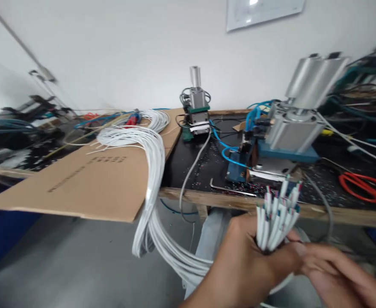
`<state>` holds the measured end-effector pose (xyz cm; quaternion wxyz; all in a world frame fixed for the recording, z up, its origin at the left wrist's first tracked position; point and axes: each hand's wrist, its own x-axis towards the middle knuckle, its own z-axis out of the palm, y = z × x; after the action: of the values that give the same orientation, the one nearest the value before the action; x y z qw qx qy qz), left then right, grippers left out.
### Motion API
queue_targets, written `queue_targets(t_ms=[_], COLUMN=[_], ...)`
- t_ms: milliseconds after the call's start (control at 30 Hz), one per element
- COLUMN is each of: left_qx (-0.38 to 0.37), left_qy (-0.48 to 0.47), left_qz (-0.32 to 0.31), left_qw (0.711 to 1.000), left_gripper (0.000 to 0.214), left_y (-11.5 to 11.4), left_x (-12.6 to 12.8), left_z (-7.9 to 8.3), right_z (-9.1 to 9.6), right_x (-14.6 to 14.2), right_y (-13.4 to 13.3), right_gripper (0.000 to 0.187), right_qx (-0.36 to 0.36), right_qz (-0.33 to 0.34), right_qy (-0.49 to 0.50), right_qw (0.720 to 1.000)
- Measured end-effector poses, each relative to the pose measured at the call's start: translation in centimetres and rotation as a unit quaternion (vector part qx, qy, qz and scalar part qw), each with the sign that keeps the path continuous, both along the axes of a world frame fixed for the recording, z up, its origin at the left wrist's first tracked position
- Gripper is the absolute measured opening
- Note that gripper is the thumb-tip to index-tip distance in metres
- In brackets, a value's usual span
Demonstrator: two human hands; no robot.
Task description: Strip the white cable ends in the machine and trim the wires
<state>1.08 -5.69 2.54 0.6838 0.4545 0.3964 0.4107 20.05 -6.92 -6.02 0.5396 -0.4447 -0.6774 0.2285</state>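
My left hand (244, 261) is wrapped round a bundle of white cables (276, 220), whose cut ends point up and show small coloured wire tips. Against it, at the lower right, my right hand (335, 267) has its fingers closed beside my left thumb; what they pinch, if anything, is hidden. From below my left wrist the long white cables (175, 252) sag, then rise over the edge of a cardboard sheet (111, 179) and lie there in a loop. Just beyond the cable ends stands a pneumatic machine (297, 128) with a silver cylinder and blue base.
A smaller pneumatic machine (198, 105) stands farther back on the black bench (188, 171). Red-handled scissors (365, 186) lie at the right, and a hex key (232, 189) near the front edge. Blue air hoses (253, 117) run by the larger machine. Wire scraps litter the bench.
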Motion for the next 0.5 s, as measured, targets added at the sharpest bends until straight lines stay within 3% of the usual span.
queue_targets(t_ms=[67,167,400,500], left_qx=[0.001,-0.008,-0.001,0.059], left_qy=[0.033,0.051,0.102,0.152], left_qz=[0.001,0.006,0.095,0.044], left_qw=[0.999,0.999,0.990,0.986], left_gripper=[0.007,0.009,0.012,0.019], left_y=[0.1,0.1,-0.9,-1.0], left_x=[-0.1,-0.3,0.2,-0.3], left_z=[-0.2,-0.2,-0.1,-0.5], right_z=[2.0,3.6,3.4,3.2], right_x=[-1.1,-2.8,-4.1,-3.8], right_y=[-0.7,-1.3,-1.8,-1.8], right_gripper=[0.015,0.009,0.008,0.016], right_qx=[-0.069,-0.136,-0.202,-0.254], right_qz=[0.019,0.099,0.094,0.143], right_qy=[-0.007,0.087,0.212,0.237], right_qw=[0.997,0.982,0.952,0.927])
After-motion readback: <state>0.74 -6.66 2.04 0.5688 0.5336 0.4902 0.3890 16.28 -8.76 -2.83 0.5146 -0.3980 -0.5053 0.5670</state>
